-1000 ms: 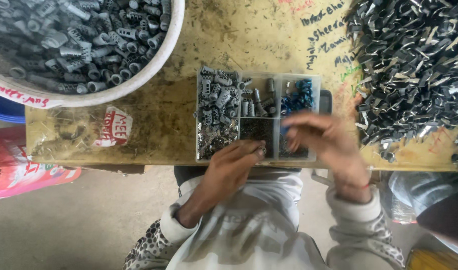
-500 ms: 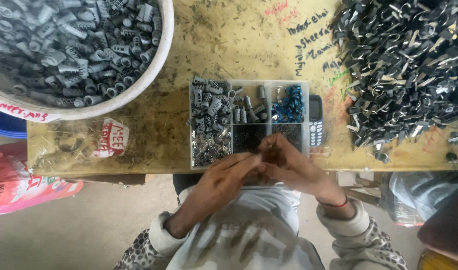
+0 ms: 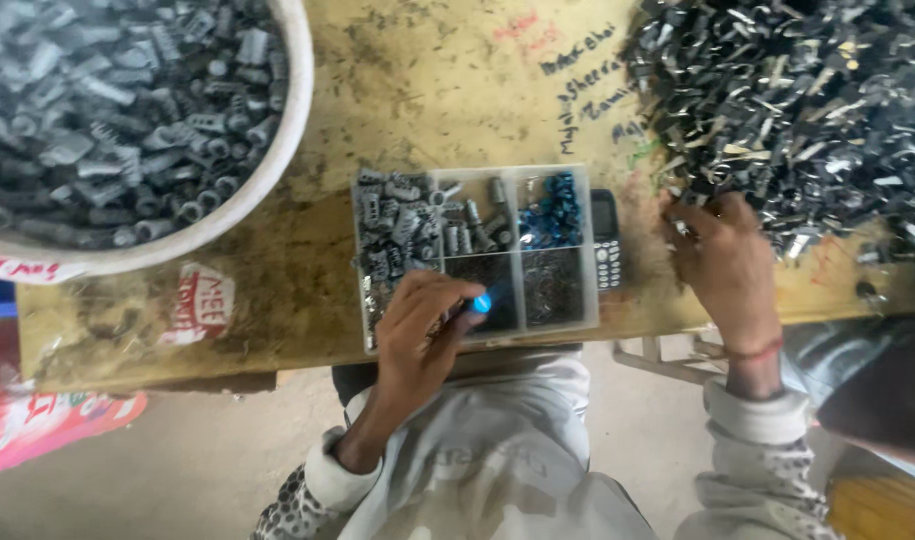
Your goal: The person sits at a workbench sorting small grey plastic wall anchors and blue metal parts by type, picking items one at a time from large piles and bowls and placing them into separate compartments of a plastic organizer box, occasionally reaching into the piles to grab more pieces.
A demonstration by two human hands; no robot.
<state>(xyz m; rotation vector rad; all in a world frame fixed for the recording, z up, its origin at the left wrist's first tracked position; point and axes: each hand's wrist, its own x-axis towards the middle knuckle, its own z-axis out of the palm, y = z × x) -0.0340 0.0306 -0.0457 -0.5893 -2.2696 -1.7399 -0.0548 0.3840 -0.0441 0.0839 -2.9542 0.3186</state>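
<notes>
Over the clear compartmented plastic tray (image 3: pixel 577 250), keep your left hand (image 3: pixel 422 330) pinching the small blue-tipped part (image 3: pixel 480 303) steady; your right hand (image 3: pixel 727 265) reaches, fingers spread, into the dark metal-clip pile (image 3: pixel 807 110).

Bare surface (image 3: pixel 447 90) is left between the white tub (image 3: pixel 277 160) and the metal-clip heap (image 3: pixel 807 100); nearer, the compartment tray (image 3: pixel 474 180) and phone (image 3: pixel 604 240) block passage.

The bowl (image 3: pixel 277 150) of grey parts is cut off by the top and left edges, and the metal pile (image 3: pixel 807 90) runs off the top and right. The left hand (image 3: pixel 422 330) covers the near left corner of the tray (image 3: pixel 477 172) and most of the small part it pinches (only a blue tip shows). The right hand (image 3: pixel 727 260) hides its fingertips in the pile. The contents of the tray's two dark compartments are too fine to tell.
</notes>
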